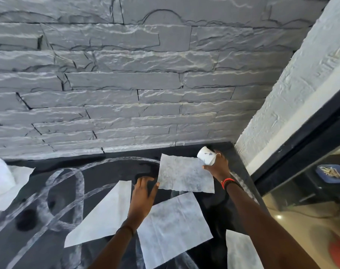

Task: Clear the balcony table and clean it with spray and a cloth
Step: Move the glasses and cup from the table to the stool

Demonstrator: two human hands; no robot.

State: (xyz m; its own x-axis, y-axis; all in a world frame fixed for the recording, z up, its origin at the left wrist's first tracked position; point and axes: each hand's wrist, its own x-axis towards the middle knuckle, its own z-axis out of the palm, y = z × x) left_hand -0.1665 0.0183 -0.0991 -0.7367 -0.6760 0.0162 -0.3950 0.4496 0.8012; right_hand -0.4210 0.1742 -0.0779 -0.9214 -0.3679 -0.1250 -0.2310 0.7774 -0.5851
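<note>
A dark table (107, 171) streaked with white dusty smears runs along the stone wall. Several white paper sheets lie on it: one at the far right (184, 173), one in the middle (173, 228), a triangular folded one (105, 214), one at the left edge (6, 183) and one at the bottom right (241, 251). My right hand (217, 166) grips a small white cup (207, 155), tilted on its side near the table's far right corner. My left hand (144, 193) rests flat on the table, its thumb touching the left edge of the far sheet.
A grey stone-clad wall (126, 84) backs the table. A white textured pillar (293, 94) and a black-framed glass pane (310, 191) stand at the right, with a blue container (330, 171) seen through the glass.
</note>
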